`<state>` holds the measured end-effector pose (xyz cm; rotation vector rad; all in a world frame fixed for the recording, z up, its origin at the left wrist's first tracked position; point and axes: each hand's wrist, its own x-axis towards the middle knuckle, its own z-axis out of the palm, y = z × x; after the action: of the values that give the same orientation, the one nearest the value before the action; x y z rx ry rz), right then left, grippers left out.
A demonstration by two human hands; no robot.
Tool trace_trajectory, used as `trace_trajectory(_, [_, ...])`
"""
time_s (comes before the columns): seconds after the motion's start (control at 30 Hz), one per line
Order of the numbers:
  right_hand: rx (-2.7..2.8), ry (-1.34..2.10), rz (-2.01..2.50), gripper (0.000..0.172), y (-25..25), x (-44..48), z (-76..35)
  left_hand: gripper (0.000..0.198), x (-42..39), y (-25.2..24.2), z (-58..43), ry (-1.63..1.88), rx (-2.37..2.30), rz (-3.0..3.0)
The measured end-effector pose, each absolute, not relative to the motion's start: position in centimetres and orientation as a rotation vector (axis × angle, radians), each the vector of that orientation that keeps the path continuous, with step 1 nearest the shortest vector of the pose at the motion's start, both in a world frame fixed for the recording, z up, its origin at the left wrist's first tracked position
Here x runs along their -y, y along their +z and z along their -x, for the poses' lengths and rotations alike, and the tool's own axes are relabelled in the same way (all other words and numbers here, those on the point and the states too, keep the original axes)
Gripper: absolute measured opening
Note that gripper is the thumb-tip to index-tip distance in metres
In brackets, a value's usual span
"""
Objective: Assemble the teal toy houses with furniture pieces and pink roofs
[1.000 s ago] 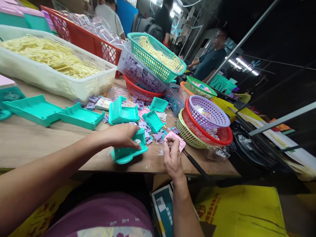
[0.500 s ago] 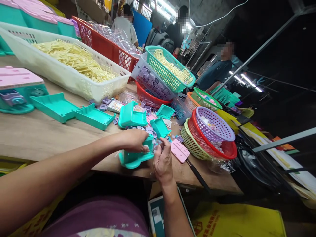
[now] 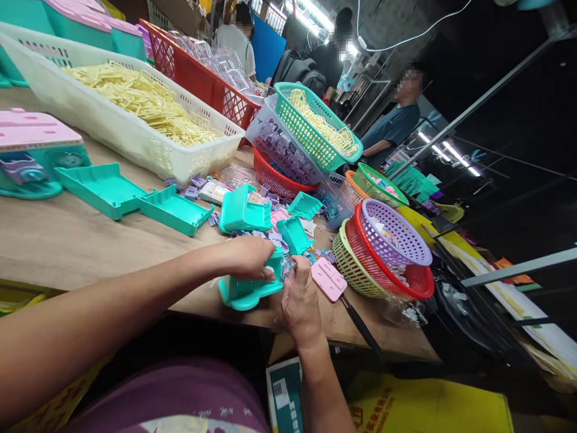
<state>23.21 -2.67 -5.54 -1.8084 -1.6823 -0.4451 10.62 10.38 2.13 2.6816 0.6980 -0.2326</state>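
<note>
Near the table's front edge stands a teal plastic toy housing (image 3: pixel 243 293). My left hand (image 3: pixel 252 258) grips it from above, fingers wrapped over its upper part. At the housing's right side is my right hand (image 3: pixel 301 300), its fingers curled closed; a small part seems to be between the fingertips, too small to make out. A pink plastic panel (image 3: pixel 329 279) lies just right of my right hand, over a tool with a black handle (image 3: pixel 362 325). Beyond my hands lie another teal housing (image 3: pixel 244 210), teal tray-like pieces (image 3: pixel 294 234) and scattered small purple parts.
A white bin (image 3: pixel 180 159) of yellow plastic pieces stands at back left. Stacked baskets, with a green basket (image 3: pixel 315 129) on top, stand behind the parts. Round baskets (image 3: pixel 392 231) are piled at right. Teal trays (image 3: pixel 101 186) lie at left. Several people are in the background.
The view has shifted slightly. My right hand's fingers have curled in more and turned a little at the housing's side. My left hand keeps its grip on the housing.
</note>
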Motion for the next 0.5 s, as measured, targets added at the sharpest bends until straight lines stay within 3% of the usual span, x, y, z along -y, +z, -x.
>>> trace_trajectory(0.33, [1.726, -0.453, 1.967, 0.050, -5.5, 2.3, -22.5, 0.041, -10.3, 2.0, -10.7, -0.168, -0.620, -2.734])
trace_trajectory(0.5, [1.743, -0.424, 1.898, 0.054, -7.3, 3.1, -21.9, 0.068, -9.9, 1.4, -10.8, -0.187, -0.629, -2.708])
